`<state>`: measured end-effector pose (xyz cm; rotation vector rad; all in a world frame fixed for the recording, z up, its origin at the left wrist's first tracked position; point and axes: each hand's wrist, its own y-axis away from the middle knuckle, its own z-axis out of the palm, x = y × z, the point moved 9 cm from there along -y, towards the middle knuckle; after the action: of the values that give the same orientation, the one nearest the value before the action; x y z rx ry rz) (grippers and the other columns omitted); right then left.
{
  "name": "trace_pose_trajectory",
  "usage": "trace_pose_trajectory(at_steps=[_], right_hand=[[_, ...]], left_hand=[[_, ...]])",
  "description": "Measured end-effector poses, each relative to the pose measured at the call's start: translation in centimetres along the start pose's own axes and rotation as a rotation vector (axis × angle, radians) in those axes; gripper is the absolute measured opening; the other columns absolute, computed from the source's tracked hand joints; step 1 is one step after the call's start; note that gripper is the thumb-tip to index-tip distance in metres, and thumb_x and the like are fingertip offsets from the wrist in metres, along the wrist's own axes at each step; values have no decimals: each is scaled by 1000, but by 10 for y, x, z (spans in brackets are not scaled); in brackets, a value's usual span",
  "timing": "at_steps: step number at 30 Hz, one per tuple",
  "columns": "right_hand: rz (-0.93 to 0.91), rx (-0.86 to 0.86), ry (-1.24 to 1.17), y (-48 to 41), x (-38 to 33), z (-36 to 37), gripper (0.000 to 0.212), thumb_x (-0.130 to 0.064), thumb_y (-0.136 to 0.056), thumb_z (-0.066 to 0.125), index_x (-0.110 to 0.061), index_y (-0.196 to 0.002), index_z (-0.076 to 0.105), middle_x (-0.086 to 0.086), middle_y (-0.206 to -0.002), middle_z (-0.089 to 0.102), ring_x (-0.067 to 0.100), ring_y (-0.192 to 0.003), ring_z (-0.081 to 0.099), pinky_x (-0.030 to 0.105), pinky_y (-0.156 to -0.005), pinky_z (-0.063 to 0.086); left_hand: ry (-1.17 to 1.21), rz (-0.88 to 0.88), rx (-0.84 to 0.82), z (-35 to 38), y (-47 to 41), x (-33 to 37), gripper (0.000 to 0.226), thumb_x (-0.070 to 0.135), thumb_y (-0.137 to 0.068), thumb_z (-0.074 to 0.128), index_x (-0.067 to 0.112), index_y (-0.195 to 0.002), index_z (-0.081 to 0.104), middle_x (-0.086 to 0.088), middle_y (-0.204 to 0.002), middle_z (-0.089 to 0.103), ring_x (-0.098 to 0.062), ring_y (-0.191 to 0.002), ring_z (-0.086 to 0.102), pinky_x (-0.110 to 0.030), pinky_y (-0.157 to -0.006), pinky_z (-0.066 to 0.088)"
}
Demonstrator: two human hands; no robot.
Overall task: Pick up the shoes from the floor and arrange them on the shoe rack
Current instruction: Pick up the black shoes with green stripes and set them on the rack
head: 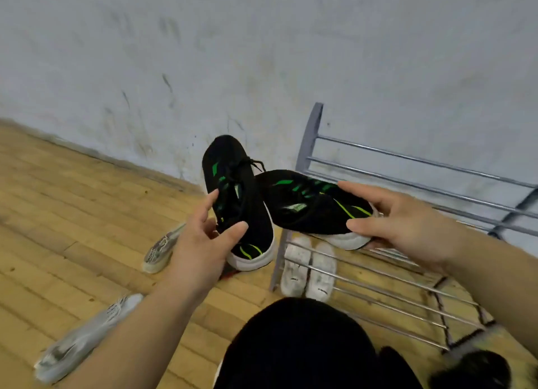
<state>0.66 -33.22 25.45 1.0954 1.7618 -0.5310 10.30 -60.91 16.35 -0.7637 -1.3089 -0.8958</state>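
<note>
By the rack (308, 135), black sneakers (253, 208) in left hand (201, 243), right hand (393, 216)

Six shoes show, in three pairs: two black shoes (247, 202) at the centre, two white shoes (308, 267) at five o'clock, two grey shoes (163, 248) at eight o'clock. One shoe rack (311, 129) stands at three o'clock. Two hands: left hand (201, 243) at seven o'clock, right hand (398, 222) at four o'clock
</note>
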Motion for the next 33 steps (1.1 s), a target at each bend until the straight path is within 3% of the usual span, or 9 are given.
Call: trace_pose_trajectory(at_steps=[3,6,10,15,20,23,26,29,33], right_hand=[[-91,162,-139,43,-2,-61,64,-3,-86,74,-50,-127,68,-12,-119,75,8,-88,74,24,-70,60],[-137,335,-338,82,18,-109,70,-16,-71,78,-44,-134,65,-12,-124,73,12,-95,74,27,-74,62],[-112,574,-560,110,73,-152,60,-8,-91,69,-46,-136,57,-14,-126,71,21,-114,70,42,-91,59],[13,813,-651,119,138,-194,69,-9,-95,71,-37,-153,46,-7,-146,54,19,-110,70,34,-76,57],[33,890,-736,109,162,-217,67,-7,-97,69,-35,-153,44,-7,-139,56,19,-111,68,30,-76,56],[62,896,-710,100,169,-226,67,-9,-97,70,-33,-153,43,-3,-135,57,19,-110,67,30,-75,57],[113,848,-645,92,176,-231,57,-17,-99,68,-35,-148,47,-7,-124,59,20,-110,65,35,-80,59],[177,772,-638,86,183,-233,47,-23,-103,60,-37,-147,50,-1,-132,61,23,-116,63,41,-80,60],[191,735,-668,83,190,-240,39,-15,-107,49,-37,-140,53,-5,-121,65,24,-113,66,38,-75,59]], left_hand=[[-72,154,-130,55,15,60,72,15,-94,73,50,-147,41,6,-110,77,-13,-101,75,-40,-91,61],[-126,248,-220,116,22,99,75,18,-94,74,44,-153,37,4,-116,75,-11,-103,74,-36,-90,62],[-153,259,-346,212,9,115,79,35,-81,83,51,-147,42,2,-128,70,-16,-115,70,-43,-98,58],[-222,184,-426,312,-7,85,71,32,-87,81,41,-149,46,-2,-106,77,-14,-96,76,-44,-91,60],[-291,139,-426,347,-26,44,68,32,-89,80,34,-149,50,-5,-110,74,-15,-97,74,-38,-94,59],[-378,120,-394,354,-37,30,65,40,-88,79,35,-147,52,-6,-116,71,-20,-103,71,-44,-98,56],[-466,78,-380,354,-45,22,64,51,-89,74,34,-147,52,-8,-128,68,-26,-115,65,-47,-104,52],[-550,72,-407,353,-42,22,67,57,-89,70,38,-149,49,-8,-141,59,-25,-122,61,-41,-106,49],[-440,-85,-529,352,-26,9,62,47,-93,70,47,-149,43,1,-125,68,-19,-108,66,-44,-94,58]])
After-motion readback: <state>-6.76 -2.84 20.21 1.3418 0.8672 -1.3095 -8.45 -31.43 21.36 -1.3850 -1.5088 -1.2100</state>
